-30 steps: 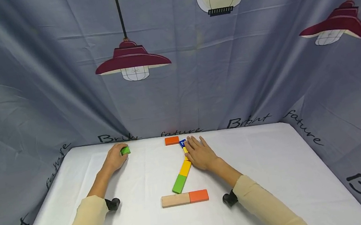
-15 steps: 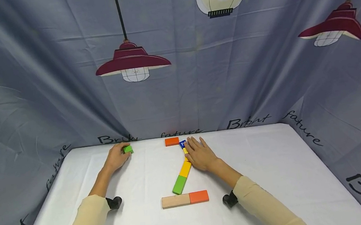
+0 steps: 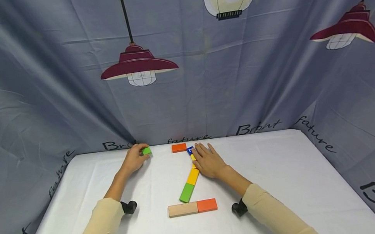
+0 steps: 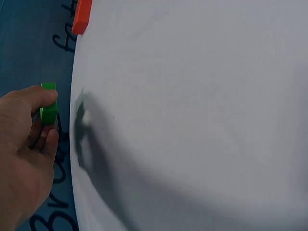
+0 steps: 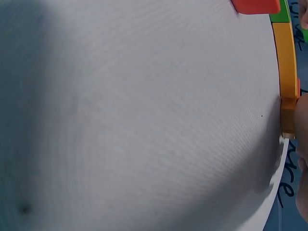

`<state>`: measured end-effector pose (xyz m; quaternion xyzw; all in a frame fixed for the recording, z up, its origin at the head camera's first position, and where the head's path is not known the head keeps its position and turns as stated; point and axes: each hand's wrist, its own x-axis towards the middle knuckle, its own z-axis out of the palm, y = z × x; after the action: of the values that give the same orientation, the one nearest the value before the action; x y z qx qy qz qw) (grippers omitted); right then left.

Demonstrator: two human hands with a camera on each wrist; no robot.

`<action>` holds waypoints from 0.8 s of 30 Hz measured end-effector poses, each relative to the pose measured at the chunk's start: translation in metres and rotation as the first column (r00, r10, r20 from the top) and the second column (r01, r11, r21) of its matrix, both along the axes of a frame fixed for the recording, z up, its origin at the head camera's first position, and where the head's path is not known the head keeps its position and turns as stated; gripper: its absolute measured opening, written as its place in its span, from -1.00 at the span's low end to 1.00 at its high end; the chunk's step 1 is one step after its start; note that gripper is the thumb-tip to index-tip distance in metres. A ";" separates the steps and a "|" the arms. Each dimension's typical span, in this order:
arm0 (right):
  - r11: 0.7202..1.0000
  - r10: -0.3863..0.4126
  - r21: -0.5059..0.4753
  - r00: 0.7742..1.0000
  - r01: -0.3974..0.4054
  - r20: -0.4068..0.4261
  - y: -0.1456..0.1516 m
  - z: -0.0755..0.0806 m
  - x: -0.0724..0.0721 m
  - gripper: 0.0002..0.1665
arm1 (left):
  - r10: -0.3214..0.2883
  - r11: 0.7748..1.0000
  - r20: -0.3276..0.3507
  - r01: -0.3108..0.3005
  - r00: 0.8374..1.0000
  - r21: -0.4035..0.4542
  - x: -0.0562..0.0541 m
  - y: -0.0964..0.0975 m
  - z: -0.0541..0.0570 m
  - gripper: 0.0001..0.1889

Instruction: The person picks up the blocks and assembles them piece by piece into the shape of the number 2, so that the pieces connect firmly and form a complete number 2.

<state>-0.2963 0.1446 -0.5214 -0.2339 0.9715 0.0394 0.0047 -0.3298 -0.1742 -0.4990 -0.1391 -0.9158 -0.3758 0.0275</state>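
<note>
My left hand (image 3: 134, 160) pinches a small green block (image 3: 146, 151) between thumb and fingers near the table's far edge; the left wrist view shows this green block (image 4: 48, 103) in front of the backdrop. My right hand (image 3: 208, 161) lies with straight fingers against a slanting line of blocks, partly covering it. That line runs from a blue block (image 3: 189, 150) through a yellow block (image 3: 193, 176) to a green block (image 3: 187, 192). An orange block (image 3: 179, 148) touches the blue one at the far end. Nearer, a plain wood block (image 3: 183, 210) meets an orange-red block (image 3: 207, 205) end to end.
A white cloth covers the table (image 3: 272, 208). Grey-blue curtain (image 3: 193, 104) with printed lamps hangs right behind its far edge and along both sides. Black wrist cameras (image 3: 129, 207) sit under both forearms.
My left hand has moved right along the far edge, carrying the green block nearer to the orange one. The right hand and the lined-up blocks stay put.
</note>
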 end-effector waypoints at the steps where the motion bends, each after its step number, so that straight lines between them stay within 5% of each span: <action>1: 1.000 0.000 -0.002 1.000 0.000 0.000 0.000 0.000 0.000 -0.30 | -0.006 1.000 0.002 0.006 1.000 0.001 0.000 0.004 0.000 -0.59; 13: 1.000 -0.006 0.009 1.000 0.006 0.000 0.000 -0.001 0.001 -0.30 | -0.046 0.999 0.023 0.046 0.999 0.016 -0.005 0.048 -0.004 -0.61; 24: 1.000 -0.015 0.004 1.000 0.015 0.000 0.001 0.002 0.002 -0.29 | -0.021 0.999 0.052 0.023 0.998 -0.026 -0.010 0.067 -0.010 -0.59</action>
<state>-0.2942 0.1453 -0.5196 -0.2265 0.9731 0.0414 0.0057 -0.3396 -0.1075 -0.5088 -0.1398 -0.9196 -0.3672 -0.0022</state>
